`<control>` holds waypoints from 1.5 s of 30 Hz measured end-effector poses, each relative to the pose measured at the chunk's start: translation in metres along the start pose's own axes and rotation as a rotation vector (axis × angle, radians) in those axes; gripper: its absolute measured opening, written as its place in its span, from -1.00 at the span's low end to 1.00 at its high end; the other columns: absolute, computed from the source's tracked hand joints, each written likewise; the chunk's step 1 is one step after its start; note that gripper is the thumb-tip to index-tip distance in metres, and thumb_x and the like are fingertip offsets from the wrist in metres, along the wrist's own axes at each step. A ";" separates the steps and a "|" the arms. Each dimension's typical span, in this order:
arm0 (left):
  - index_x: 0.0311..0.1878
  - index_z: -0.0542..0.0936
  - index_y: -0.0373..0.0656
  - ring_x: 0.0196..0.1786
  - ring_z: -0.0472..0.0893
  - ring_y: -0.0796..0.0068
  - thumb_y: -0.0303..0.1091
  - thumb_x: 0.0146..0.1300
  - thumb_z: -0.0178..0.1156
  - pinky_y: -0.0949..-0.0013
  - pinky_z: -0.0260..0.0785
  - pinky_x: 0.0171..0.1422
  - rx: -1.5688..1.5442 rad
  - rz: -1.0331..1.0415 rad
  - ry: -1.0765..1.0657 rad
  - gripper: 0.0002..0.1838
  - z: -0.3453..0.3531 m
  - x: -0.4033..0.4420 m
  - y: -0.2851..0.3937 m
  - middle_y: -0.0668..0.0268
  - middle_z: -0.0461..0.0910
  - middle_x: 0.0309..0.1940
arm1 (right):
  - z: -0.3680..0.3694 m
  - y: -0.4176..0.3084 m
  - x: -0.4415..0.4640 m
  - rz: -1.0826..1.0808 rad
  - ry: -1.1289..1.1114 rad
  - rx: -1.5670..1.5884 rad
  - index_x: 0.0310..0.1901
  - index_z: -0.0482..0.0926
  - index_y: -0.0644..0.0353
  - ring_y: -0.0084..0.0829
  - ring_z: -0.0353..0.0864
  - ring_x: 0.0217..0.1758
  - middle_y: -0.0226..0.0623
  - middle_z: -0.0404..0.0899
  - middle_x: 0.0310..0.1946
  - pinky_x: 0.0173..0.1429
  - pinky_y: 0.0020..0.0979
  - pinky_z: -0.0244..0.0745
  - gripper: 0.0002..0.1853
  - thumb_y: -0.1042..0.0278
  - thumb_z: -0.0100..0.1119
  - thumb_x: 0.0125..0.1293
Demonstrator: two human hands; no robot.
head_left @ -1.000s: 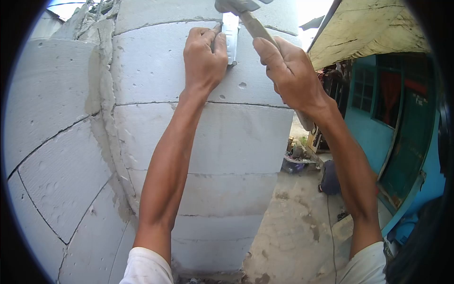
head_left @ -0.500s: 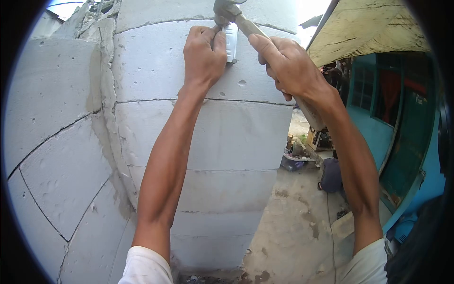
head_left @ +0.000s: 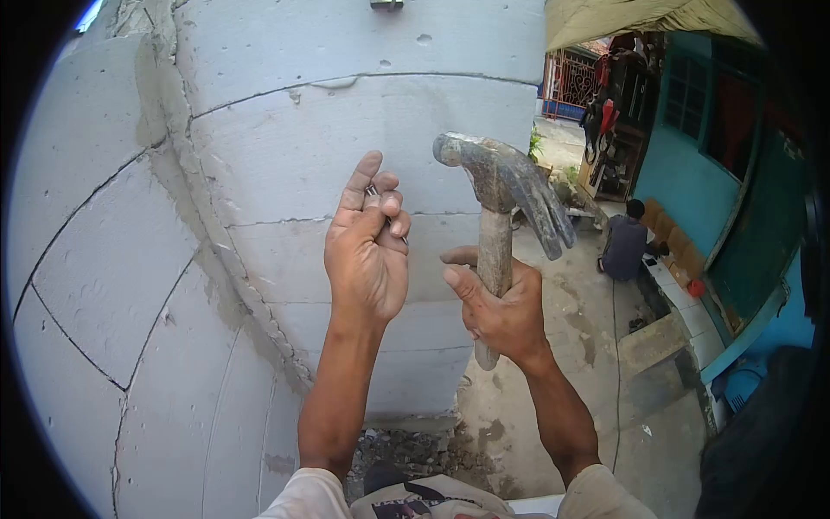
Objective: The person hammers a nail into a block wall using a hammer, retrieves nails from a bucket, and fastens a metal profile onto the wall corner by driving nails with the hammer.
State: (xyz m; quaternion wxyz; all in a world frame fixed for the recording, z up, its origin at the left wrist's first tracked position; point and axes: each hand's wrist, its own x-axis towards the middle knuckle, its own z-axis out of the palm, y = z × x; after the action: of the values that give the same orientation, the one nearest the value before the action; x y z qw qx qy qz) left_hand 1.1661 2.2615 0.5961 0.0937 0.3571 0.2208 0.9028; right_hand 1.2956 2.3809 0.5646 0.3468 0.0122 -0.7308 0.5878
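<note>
My left hand [head_left: 367, 251] is raised palm up before the block wall [head_left: 303, 173], its fingers curled around a few small metal nails [head_left: 373, 192]. To its right, my right hand [head_left: 506, 311] grips the wooden handle of a claw hammer [head_left: 497, 177]. The hammer stands upright, its striking face toward the left and its claw pointing down to the right. At the top edge of the view, the lower end of a metal piece [head_left: 386, 4] shows against the wall. The hands are apart from each other.
Another person [head_left: 624, 242] sits low at the right, beside a teal house wall [head_left: 683, 186]. A cable [head_left: 616, 372] runs along the concrete floor [head_left: 553, 389]. Rubble [head_left: 415, 450] lies at the wall's foot. A second block wall [head_left: 78, 216] stands at the left.
Both hands have come down from the metal piece, and the hammer has come down too. My left hand has turned palm up with nails in it. The view has tilted downward.
</note>
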 end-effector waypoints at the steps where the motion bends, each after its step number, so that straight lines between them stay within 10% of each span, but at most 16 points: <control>1: 0.56 0.32 -0.31 -0.05 0.51 0.56 -0.66 0.60 -0.10 0.47 0.47 0.00 -0.090 -0.060 0.069 -0.50 -0.009 -0.016 -0.015 0.19 0.51 0.12 | 0.005 0.015 -0.011 0.043 0.009 0.022 0.01 0.74 0.31 -0.73 0.49 -0.45 -0.51 0.60 -0.51 -0.37 -0.51 0.40 -0.70 0.21 0.46 0.48; 5: 0.55 0.30 -0.29 0.29 0.58 0.35 -0.59 0.65 -0.10 0.21 0.49 0.56 -0.112 -0.175 0.259 -0.54 -0.026 -0.070 -0.051 0.10 0.49 0.26 | 0.011 0.049 -0.031 0.151 0.042 0.022 -0.09 0.74 0.30 -0.69 0.51 -0.42 -0.47 0.63 -0.49 -0.34 -0.48 0.43 -0.75 0.25 0.47 0.45; 9: 0.54 0.28 -0.32 0.48 0.51 0.17 -0.56 0.66 -0.06 0.06 0.37 0.70 0.004 -0.228 0.297 -0.54 -0.038 -0.097 -0.056 0.01 0.46 0.36 | 0.008 0.072 -0.045 0.159 0.048 0.025 -0.16 0.72 0.29 -0.69 0.50 -0.43 -0.45 0.62 -0.54 -0.35 -0.47 0.43 -0.78 0.28 0.46 0.43; 18: 0.51 0.32 -0.42 0.45 0.57 0.05 -0.54 0.63 -0.03 0.04 0.49 0.59 0.148 -0.308 0.159 -0.55 -0.040 -0.117 -0.045 -0.09 0.54 0.34 | -0.002 0.077 -0.062 0.353 -0.028 0.232 -0.15 0.66 0.30 -0.64 0.45 -0.71 -0.47 0.52 -0.63 -0.64 -0.44 0.31 -0.78 0.28 0.40 0.47; 23: 0.42 0.48 -0.36 -0.21 0.50 0.64 -0.43 0.62 0.05 0.54 0.34 -0.19 0.501 -0.294 0.219 -0.60 -0.059 -0.122 -0.035 0.14 0.65 0.17 | -0.003 0.065 -0.062 0.316 0.035 0.269 -0.16 0.65 0.30 -0.66 0.44 -0.72 -0.48 0.48 -0.68 -0.64 -0.45 0.30 -0.80 0.32 0.36 0.50; 31: 0.05 0.72 -0.33 -0.26 0.57 0.65 -0.28 0.53 0.37 0.51 0.45 -0.14 0.595 -0.203 -0.075 -0.73 -0.039 -0.071 -0.016 0.29 0.78 -0.20 | 0.013 0.031 -0.043 0.211 0.054 0.150 -0.15 0.70 0.33 -0.64 0.46 -0.70 -0.47 0.50 -0.67 -0.60 -0.43 0.34 -0.78 0.30 0.41 0.48; 37: 0.05 0.68 -0.26 -0.19 0.59 0.66 -0.31 0.56 0.31 0.52 0.43 -0.08 0.708 0.535 -0.205 -0.79 0.075 0.064 0.107 0.30 0.78 -0.19 | 0.000 -0.038 -0.007 0.059 0.085 0.174 -0.06 0.55 0.32 -0.64 0.42 -0.69 -0.47 0.44 -0.61 -0.62 -0.43 0.32 -0.66 0.15 0.35 0.55; 45: 0.11 0.77 -0.19 -0.05 0.69 0.47 -0.22 0.55 0.28 0.37 0.52 0.13 1.102 1.031 -0.404 -0.73 0.243 0.302 0.213 0.25 0.81 -0.17 | -0.012 -0.143 0.013 -0.244 0.059 0.307 0.10 0.36 0.34 -0.60 0.37 -0.67 -0.32 0.40 -0.47 -0.59 -0.45 0.31 -0.52 -0.06 0.00 0.70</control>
State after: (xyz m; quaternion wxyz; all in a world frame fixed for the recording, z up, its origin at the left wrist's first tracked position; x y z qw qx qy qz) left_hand 1.1105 2.2519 1.0350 -0.4900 0.5671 0.4224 0.5099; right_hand 1.3521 2.3523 0.6936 0.4308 0.1361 -0.6154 0.6459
